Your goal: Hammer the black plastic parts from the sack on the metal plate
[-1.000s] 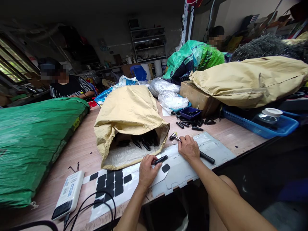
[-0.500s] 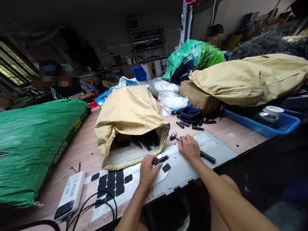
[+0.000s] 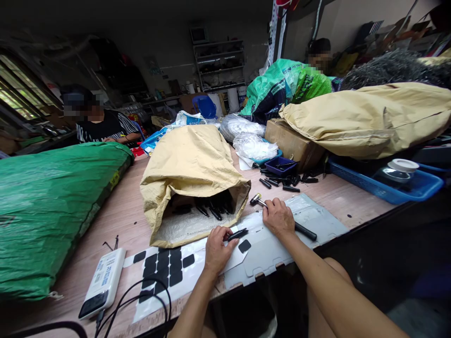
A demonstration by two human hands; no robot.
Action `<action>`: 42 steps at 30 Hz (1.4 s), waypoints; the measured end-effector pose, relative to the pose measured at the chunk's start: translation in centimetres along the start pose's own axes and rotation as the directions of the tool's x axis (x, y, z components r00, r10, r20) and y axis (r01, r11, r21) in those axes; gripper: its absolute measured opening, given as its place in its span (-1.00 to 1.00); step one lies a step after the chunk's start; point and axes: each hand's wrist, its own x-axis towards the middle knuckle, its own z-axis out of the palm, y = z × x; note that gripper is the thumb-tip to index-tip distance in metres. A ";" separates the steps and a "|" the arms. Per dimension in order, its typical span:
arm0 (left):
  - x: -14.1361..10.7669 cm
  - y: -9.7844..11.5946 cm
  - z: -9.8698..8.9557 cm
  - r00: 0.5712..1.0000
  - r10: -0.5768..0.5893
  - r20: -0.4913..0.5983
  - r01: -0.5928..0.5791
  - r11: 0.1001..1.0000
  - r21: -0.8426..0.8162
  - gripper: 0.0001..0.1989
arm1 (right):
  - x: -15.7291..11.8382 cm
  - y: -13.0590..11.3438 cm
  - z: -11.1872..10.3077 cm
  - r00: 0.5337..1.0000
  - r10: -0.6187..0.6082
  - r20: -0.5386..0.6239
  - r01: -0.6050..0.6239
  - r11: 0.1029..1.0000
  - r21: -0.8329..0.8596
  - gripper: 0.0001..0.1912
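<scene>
My left hand [image 3: 217,248] is closed on a slim black pen-shaped piece [image 3: 237,234], which points to the right above the sheet. Under my right hand [image 3: 279,217] lies a small hammer [image 3: 305,231] with a dark handle and a metal head. My fingers wrap round its shaft close to the head. A grey plastic sheet [image 3: 260,256] is beneath both hands. Beside my left hand, a rounded black square [image 3: 244,246] rests on white paper. Just beyond that hand, a tan sack [image 3: 192,159] gapes towards me, with several black pieces [image 3: 215,206] inside.
Several black pieces [image 3: 291,189] lie before a small dark blue tray [image 3: 280,166]. A blue basket [image 3: 384,188] holding a white-lidded jar [image 3: 404,165] stands right. At left are a green sack [image 3: 59,211], a white power bank [image 3: 103,281] and black cables [image 3: 168,300]. Two people sit beyond.
The whole view has shifted slightly. Both hands keep the same hold, on the black piece and on the hammer, with no other visible change.
</scene>
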 end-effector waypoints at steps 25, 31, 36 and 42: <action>0.1 0.1 0.1 1.000 -0.008 -0.006 0.008 1.000 -0.015 -0.91 | 0.3 0.6 0.1 0.999 -0.010 0.045 0.010 1.000 0.017 -0.74; 0.2 0.1 0.1 1.000 -0.021 0.003 0.021 1.000 -0.012 -0.89 | -1.2 1.0 -2.1 0.997 0.073 0.028 -0.078 0.954 0.290 -0.69; 0.2 0.2 0.1 0.999 -0.028 0.015 0.028 0.999 -0.031 -0.90 | -6.6 -1.5 -3.7 0.998 -0.041 -0.048 0.062 0.781 0.621 -0.64; 0.2 -0.1 0.2 0.999 -0.038 0.016 0.039 0.998 -0.051 -0.88 | -10.2 -5.0 -4.5 0.966 -0.258 -0.008 0.212 0.774 0.596 -0.56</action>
